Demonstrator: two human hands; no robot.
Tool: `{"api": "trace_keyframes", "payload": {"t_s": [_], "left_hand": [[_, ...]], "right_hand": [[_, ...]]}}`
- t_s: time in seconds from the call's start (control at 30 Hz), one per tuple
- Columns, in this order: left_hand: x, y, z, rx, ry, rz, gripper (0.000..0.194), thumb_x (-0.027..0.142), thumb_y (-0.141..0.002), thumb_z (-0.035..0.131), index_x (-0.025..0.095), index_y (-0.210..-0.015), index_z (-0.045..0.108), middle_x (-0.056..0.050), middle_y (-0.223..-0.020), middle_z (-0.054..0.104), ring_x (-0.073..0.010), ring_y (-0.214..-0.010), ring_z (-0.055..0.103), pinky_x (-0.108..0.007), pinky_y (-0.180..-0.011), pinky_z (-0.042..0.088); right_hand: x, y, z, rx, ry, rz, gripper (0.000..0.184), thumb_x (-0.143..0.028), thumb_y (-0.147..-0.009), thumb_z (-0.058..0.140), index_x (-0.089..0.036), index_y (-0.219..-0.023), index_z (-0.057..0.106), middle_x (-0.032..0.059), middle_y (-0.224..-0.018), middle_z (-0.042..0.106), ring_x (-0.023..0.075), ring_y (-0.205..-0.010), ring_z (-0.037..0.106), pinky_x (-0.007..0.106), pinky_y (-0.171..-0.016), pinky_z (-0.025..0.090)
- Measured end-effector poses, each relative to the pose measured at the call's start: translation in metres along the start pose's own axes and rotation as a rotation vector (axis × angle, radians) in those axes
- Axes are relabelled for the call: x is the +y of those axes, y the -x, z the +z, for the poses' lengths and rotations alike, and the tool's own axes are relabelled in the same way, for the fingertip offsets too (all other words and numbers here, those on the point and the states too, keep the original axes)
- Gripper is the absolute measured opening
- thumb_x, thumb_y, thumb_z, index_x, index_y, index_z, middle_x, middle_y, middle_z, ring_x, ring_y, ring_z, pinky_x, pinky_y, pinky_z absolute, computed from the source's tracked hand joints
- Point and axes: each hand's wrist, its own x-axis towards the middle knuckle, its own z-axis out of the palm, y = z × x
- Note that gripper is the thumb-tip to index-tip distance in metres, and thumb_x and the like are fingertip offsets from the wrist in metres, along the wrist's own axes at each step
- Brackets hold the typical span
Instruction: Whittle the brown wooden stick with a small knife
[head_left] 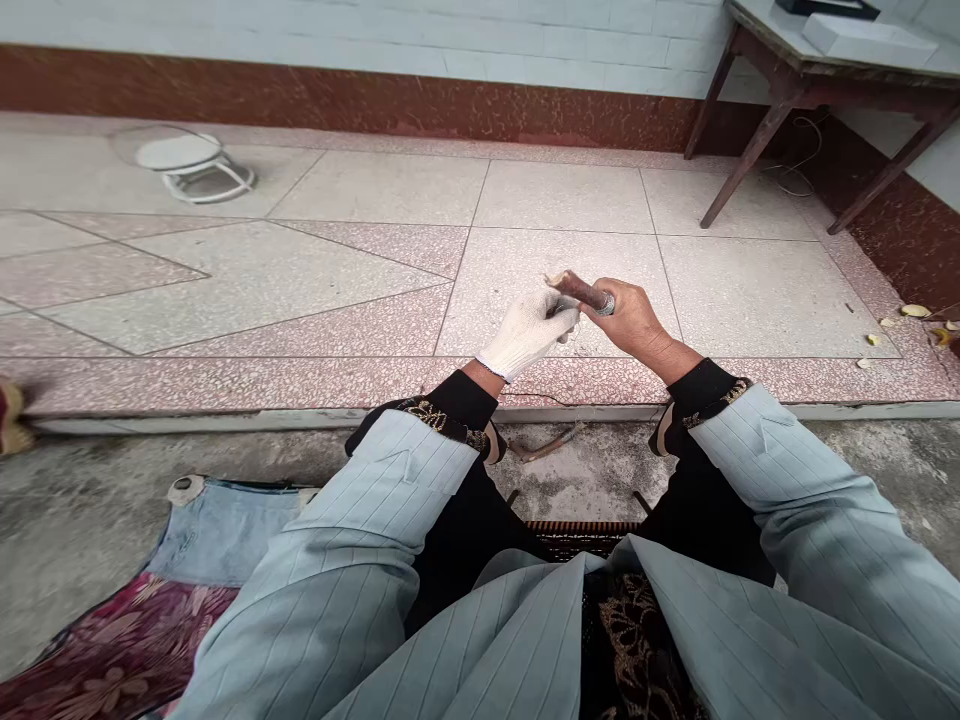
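Note:
My right hand (628, 316), bare, is closed around one end of a short brown wooden stick (581, 290). The stick's far end is pale and rough, and it points up and to the left. Grey wire or cord (606, 303) is wound around it beside my right thumb. My left hand (525, 328) wears a white knit glove and is just below the stick, with the fingers closed together. Whatever those fingers pinch is too small to make out. On the ground between my feet lies a bent stick (541, 447).
A raised tiled floor (555, 195) begins just past my feet. A white stool (202, 165) stands at the back left, a wooden table (787, 85) at the back right. Yellowish scraps (915, 311) lie at the right. Denim and patterned cloth (225, 530) is at my left.

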Motion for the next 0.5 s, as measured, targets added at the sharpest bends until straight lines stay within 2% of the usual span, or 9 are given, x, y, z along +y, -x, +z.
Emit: {"api": "trace_keyframes", "payload": {"t_s": [0.13,0.2,0.27,0.37,0.43,0.5], "left_hand": [[-0.009,-0.002,0.004,0.046,0.371,-0.113,0.007,0.021,-0.083,0.061,0.015,-0.08,0.058,-0.002,-0.063,0.062,-0.0103,-0.051,0.056,-0.027,-0.053,0.046],[-0.016,-0.004,0.006,0.061,0.574,-0.131,0.009,0.022,-0.084,0.061,0.014,-0.086,0.058,-0.002,-0.067,0.064,-0.0105,-0.053,0.059,-0.028,-0.056,0.049],[-0.022,-0.006,0.007,0.068,0.726,-0.134,0.013,0.024,-0.085,0.063,0.014,-0.091,0.057,-0.002,-0.072,0.066,-0.011,-0.058,0.062,-0.03,-0.063,0.053],[-0.029,-0.007,0.007,0.013,0.866,-0.12,0.018,0.03,-0.087,0.064,0.015,-0.095,0.058,-0.003,-0.079,0.068,-0.0121,-0.069,0.066,-0.033,-0.074,0.055],[-0.032,-0.008,0.006,0.005,0.898,-0.1,0.018,0.031,-0.087,0.064,0.015,-0.095,0.06,-0.003,-0.082,0.068,-0.0115,-0.071,0.065,-0.033,-0.076,0.055],[-0.034,-0.008,0.006,0.054,0.896,-0.084,0.016,0.03,-0.086,0.065,0.016,-0.094,0.062,-0.002,-0.084,0.067,-0.0095,-0.07,0.063,-0.031,-0.075,0.054]], "right_hand": [[0.001,0.002,-0.001,-0.051,0.036,-0.142,0.015,-0.028,-0.086,0.059,-0.02,-0.074,0.055,0.002,-0.078,0.059,0.0151,-0.072,0.052,0.031,-0.071,0.038],[0.002,0.003,-0.001,-0.093,0.006,-0.132,0.014,-0.028,-0.085,0.06,-0.02,-0.073,0.056,0.0012,-0.075,0.059,0.0146,-0.07,0.051,0.031,-0.07,0.038],[0.004,0.002,-0.001,-0.106,-0.054,-0.043,0.015,-0.029,-0.082,0.062,-0.02,-0.072,0.057,0.0003,-0.071,0.058,0.0138,-0.067,0.05,0.03,-0.067,0.038],[0.006,0.001,-0.002,-0.076,-0.201,0.165,0.013,-0.029,-0.078,0.066,-0.018,-0.074,0.06,-0.0006,-0.067,0.056,0.012,-0.061,0.047,0.029,-0.06,0.037],[0.004,0.0,-0.004,-0.074,-0.286,0.288,0.011,-0.027,-0.076,0.067,-0.017,-0.075,0.061,-0.002,-0.062,0.052,0.0108,-0.056,0.043,0.028,-0.055,0.035],[0.0,0.001,-0.006,-0.104,-0.344,0.347,0.011,-0.027,-0.076,0.066,-0.017,-0.075,0.061,-0.0039,-0.057,0.047,0.0102,-0.052,0.04,0.028,-0.052,0.033]]}}
